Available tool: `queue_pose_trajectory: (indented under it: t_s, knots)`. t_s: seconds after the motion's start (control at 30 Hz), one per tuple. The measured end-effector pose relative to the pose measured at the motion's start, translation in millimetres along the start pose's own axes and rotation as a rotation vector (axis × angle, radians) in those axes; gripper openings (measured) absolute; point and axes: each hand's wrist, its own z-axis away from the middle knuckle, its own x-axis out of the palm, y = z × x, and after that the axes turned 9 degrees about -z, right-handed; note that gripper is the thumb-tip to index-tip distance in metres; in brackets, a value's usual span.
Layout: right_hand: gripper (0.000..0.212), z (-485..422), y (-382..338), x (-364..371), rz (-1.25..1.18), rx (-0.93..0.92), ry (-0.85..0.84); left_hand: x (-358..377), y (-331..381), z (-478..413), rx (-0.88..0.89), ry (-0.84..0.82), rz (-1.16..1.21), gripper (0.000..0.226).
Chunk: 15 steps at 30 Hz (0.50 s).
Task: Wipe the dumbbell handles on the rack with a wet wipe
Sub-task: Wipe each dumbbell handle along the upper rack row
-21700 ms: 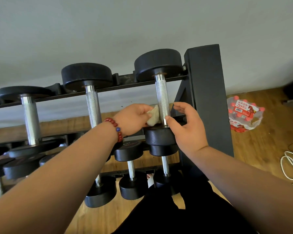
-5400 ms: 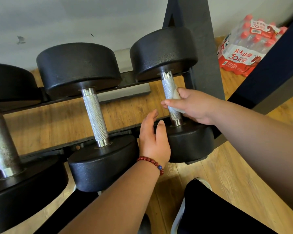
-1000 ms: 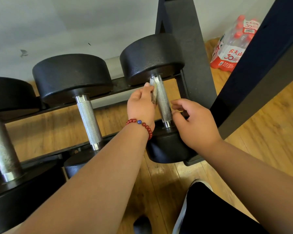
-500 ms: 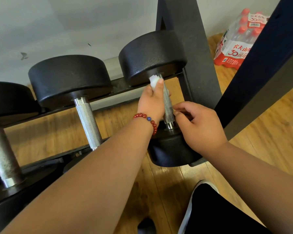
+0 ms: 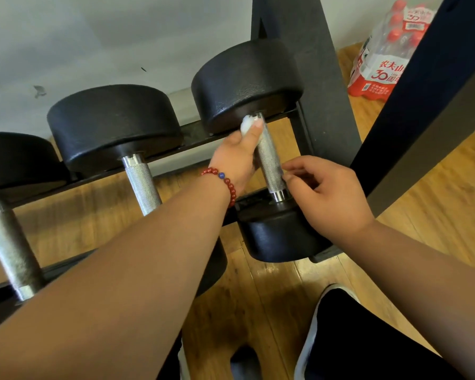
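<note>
Rack [image 5: 310,67]: the upright post stands just beyond your right hand [image 5: 332,196], and the rails run off past your left hand [image 5: 235,160] on its outer side. The end dumbbell [image 5: 247,83] lies between your two hands, one black head beyond your left fingertips, the other under your right wrist. Its handle [image 5: 270,163] has its long axis running away from you, tilted a little toward the left hand at the far end. Left hand is curled along the handle's side, thumb up, pinching the wet wipe [image 5: 246,124] against the far end right at the collar. Right hand holds nothing, fingers loosely curled, tips just beside the handle's near end; can't tell if they touch. Likely next stroke: drag the wipe back toward you along that axis; the left hand is the one placed for it. The next handle [image 5: 143,182] lies on the left hand's outer side, so that hand is nearer. Red bead bracelet [image 5: 226,183] on your left wrist.
</note>
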Motion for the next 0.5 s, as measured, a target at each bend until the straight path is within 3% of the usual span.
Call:
queue_pose_trajectory:
  t_s: [0.1, 0.27, 0.43, 0.5]
  knots:
    - [0.023, 1, 1, -4, 0.004, -0.045, -0.052, 0, -10, 8, -0.098, -0.142, -0.065, 0.047]
    - [0.023, 9, 7, -7, 0.053, -0.047, -0.072, -14, 6, -5, -0.01, -0.054, 0.051, 0.031]
    - [0.023, 7, 7, -6, -0.009, -0.017, -0.048, 2, -11, 11, -0.132, -0.201, -0.019, 0.041]
    - [0.019, 7, 8, -7, -0.029, -0.015, -0.048, -1, -8, 8, -0.101, -0.183, 0.033, 0.04]
